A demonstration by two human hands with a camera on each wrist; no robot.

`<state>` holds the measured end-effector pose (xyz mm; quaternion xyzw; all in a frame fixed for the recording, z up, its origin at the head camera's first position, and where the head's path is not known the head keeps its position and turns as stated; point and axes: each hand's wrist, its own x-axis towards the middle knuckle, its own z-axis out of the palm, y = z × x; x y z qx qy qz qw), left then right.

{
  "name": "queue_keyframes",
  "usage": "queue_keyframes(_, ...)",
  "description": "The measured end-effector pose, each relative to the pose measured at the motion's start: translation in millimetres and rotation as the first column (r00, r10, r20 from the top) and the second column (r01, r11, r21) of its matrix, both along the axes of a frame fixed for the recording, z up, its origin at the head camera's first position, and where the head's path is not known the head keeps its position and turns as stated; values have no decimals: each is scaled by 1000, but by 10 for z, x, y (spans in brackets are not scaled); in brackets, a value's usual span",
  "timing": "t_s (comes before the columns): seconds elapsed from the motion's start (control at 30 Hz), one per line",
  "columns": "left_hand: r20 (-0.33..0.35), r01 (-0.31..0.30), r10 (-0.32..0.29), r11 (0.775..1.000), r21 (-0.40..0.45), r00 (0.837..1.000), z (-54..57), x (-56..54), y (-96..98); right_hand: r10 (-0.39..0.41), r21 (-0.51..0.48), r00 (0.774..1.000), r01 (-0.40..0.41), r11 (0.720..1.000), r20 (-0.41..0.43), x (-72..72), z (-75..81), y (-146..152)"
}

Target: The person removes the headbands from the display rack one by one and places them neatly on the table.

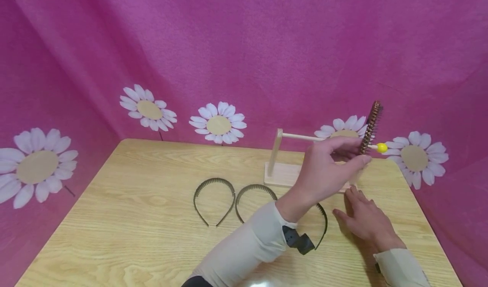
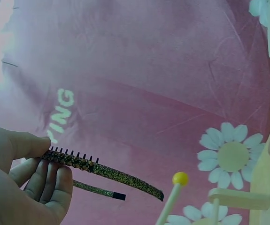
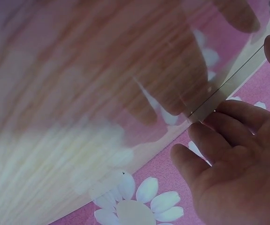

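Observation:
My left hand (image 1: 324, 168) pinches a toothed headband (image 1: 370, 126) with a brown-gold pattern between thumb and fingers. In the left wrist view its two ends (image 2: 146, 186) point towards a rod tipped with a yellow ball (image 2: 180, 178). That rod belongs to a wooden stand (image 1: 282, 175), partly hidden behind the left hand. My right hand (image 1: 370, 221) lies low on the table, fingertips at the right end of the stand's base. Its fingers (image 3: 238, 115) stretch forward, not curled, in the right wrist view.
Several similar headbands lie on the wooden table (image 1: 133, 202): one at the left (image 1: 214, 180), one in the middle (image 1: 256, 186), and one at the right (image 1: 324, 223) partly behind the left forearm. A pink curtain (image 1: 244, 45) with white flowers hangs around the table.

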<state>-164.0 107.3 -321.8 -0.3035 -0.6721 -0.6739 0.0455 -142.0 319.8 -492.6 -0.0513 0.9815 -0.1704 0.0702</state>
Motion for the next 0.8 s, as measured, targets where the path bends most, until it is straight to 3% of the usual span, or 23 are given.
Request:
queue_keyframes(0.1, -18, 22, -22, 999, 32, 1000, 38, 15, -122, 3, 0, 1000, -3, 1000, -5, 1, 1, -1)
queue_keyframes(0.33, 50, 100, -108, 984, 148, 993, 71, 23, -367, 17, 4, 999, -17, 1000, -37, 6, -18, -17)
queue_keyframes(0.57, 77, 55, -64, 992, 113, 995, 8, -11, -617, 19, 10, 999, -19, 1000, -42, 28, -29, -14)
queue_keyframes(0.8, 84, 67, -72, 996, 60, 994, -33, -69, -884, 15, 13, 1000, -15, 1000, -19, 26, -14, -6)
